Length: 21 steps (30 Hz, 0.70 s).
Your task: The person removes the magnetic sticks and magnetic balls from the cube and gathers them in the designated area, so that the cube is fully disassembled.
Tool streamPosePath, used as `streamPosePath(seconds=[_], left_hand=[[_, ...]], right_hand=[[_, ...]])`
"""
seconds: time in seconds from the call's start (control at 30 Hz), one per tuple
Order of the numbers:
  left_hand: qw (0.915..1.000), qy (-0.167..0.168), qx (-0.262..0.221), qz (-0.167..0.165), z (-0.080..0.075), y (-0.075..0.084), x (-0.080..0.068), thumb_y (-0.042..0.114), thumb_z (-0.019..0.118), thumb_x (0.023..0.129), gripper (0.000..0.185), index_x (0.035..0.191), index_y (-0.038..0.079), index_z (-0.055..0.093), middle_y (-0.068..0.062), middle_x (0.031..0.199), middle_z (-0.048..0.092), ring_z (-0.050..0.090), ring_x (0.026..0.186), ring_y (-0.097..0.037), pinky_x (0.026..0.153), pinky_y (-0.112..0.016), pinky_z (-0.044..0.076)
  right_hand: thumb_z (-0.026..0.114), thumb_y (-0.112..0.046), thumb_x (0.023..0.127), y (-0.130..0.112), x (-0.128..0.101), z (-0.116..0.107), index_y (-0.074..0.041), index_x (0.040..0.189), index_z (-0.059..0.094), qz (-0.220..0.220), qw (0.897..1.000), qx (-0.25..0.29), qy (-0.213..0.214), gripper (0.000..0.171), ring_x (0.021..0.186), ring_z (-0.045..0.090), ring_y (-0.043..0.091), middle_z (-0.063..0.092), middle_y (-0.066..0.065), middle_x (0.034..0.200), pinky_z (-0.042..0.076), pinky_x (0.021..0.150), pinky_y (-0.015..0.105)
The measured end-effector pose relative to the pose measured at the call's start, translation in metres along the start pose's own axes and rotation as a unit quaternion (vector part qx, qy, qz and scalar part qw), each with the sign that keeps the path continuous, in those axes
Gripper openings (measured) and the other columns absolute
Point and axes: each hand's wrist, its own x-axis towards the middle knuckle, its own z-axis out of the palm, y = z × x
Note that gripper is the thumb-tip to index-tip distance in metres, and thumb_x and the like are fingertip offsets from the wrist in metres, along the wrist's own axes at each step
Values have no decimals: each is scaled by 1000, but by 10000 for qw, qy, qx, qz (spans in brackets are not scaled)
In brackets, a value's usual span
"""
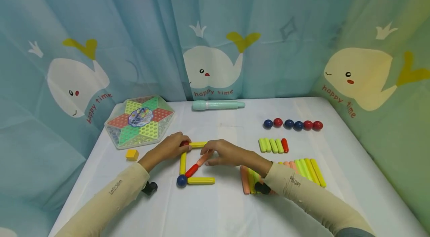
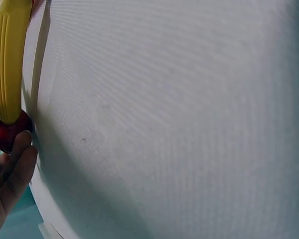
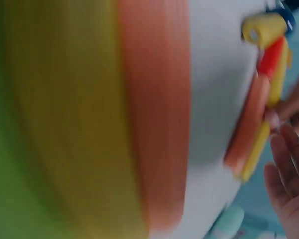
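Observation:
My left hand (image 1: 171, 145) pinches a glossy red ball (image 2: 7, 132) at the far left corner of a stick figure. A ridged yellow stick (image 1: 198, 144) runs right from that ball; another yellow stick (image 1: 183, 164) leads down to a blue ball (image 1: 181, 180). From the blue ball, a third yellow stick (image 1: 201, 180) points right. A short red stick (image 1: 192, 170) slants up from it, with a salmon stick (image 1: 203, 158) in line beyond. Around the salmon stick's upper end hovers my right hand (image 1: 223, 153); in the right wrist view its loosely extended fingers (image 3: 284, 154) appear apart from the stick.
Right of the figure lie long coloured sticks (image 1: 315, 171), partly under my right forearm. Behind them are short sticks (image 1: 272, 145) and a row of red and blue balls (image 1: 289, 124). A star-patterned game board (image 1: 141, 121), yellow cube (image 1: 132, 155) and mint-green tube (image 1: 218, 105) lie around.

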Motion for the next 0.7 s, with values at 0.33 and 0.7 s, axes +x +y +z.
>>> streamPosePath(seconds=[0.33, 0.7], left_hand=[[10000, 45, -17, 42, 0, 0, 0, 28, 66, 98, 23, 112, 11, 72, -2, 94, 59, 51, 82, -16, 74, -30, 44], [10000, 22, 17, 47, 1, 1, 0, 28, 66, 98, 25, 114, 10, 72, -3, 98, 61, 54, 84, -15, 79, -32, 48]], right_hand=[[81, -18, 86, -7, 25, 24, -12, 109, 75, -374, 9888, -1399, -371, 24, 94, 60, 11, 71, -1, 102, 50, 89, 23], [70, -16, 95, -3, 33, 22, -17, 110, 72, -408, 9789, -1689, -1077, 15, 80, 50, 8, 59, -4, 88, 44, 72, 14]])
